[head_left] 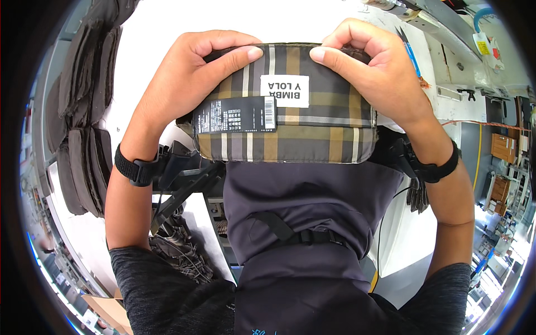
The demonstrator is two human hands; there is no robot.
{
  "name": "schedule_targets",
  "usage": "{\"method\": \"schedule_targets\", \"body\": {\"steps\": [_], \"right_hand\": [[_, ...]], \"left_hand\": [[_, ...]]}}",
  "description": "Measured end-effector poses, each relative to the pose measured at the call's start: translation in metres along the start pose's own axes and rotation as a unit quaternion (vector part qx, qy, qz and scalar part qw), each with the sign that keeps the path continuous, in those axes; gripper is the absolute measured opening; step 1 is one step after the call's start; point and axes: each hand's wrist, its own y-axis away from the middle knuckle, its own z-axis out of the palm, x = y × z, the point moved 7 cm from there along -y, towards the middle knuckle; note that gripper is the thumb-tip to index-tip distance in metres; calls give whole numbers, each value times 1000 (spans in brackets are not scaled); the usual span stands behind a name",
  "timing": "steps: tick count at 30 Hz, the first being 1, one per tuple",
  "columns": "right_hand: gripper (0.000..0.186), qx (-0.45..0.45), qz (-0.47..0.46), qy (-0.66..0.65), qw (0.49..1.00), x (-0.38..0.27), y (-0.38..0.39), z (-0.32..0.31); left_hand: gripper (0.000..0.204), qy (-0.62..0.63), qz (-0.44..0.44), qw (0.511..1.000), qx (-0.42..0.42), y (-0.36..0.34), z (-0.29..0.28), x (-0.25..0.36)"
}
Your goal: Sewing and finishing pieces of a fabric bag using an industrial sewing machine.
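Observation:
A plaid fabric pouch (312,142) in olive, black, grey and tan lies flat between my hands, with a white sewn label and a dark printed tag with a barcode on its face. My left hand (198,75) pinches its top left edge, thumb on the face. My right hand (374,70) pinches the top right edge likewise, thumb on top and fingers curled at the border. Black straps with attached devices circle both my wrists.
Dark padded fabric pieces (84,162) are piled along the white worktable (153,25) at left. Blue-handled snips (412,56) lie beyond my right hand. A tangle of dark strips (178,245) sits lower left; machine parts (455,33) line the upper right.

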Motion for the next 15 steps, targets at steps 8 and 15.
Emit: {"method": "schedule_targets", "body": {"steps": [8,15], "right_hand": [[16,5,36,-33,999,3,3,0],[14,-22,61,6,998,3,4,-1]], "left_hand": [[26,4,-49,999,-2,0,2,-1],[21,28,-55,998,19,1,2,-2]]}}
